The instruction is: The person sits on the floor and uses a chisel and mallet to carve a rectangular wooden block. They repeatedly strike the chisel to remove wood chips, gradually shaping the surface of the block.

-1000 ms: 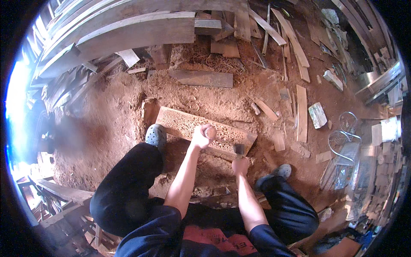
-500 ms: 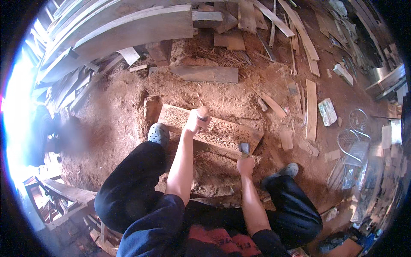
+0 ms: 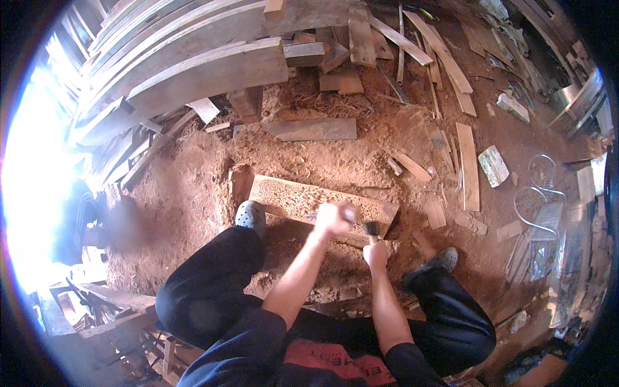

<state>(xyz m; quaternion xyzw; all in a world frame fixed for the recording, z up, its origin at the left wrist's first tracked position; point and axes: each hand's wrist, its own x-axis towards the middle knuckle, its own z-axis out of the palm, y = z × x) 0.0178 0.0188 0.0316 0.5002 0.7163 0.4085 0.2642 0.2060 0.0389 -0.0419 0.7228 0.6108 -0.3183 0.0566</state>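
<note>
My left hand (image 3: 333,218) is closed around what looks like a chisel; a thin grey blade (image 3: 309,217) sticks out on its left. Motion smears this hand and the tool's handle end. My right hand (image 3: 375,255) grips a hammer (image 3: 371,228) by its short handle, the dark squarish head pointing away from me. Both hands are over the near right part of a thick wooden board (image 3: 284,193), close to each other. Small carved hollows and raised bits cover the board's top. I cannot tell whether the blade touches the wood.
My shoes (image 3: 250,216) are planted on either side, the left one against the board. A wood block (image 3: 241,182) is at the board's left end. Long planks (image 3: 213,71) are stacked at far left. Offcuts (image 3: 469,166) and a wire-frame chair (image 3: 540,213) lie to the right.
My left hand has swung right and nearer to me, from the board's middle toward the hammer. My right hand stays near the board's right end. The whole view has shifted slightly.
</note>
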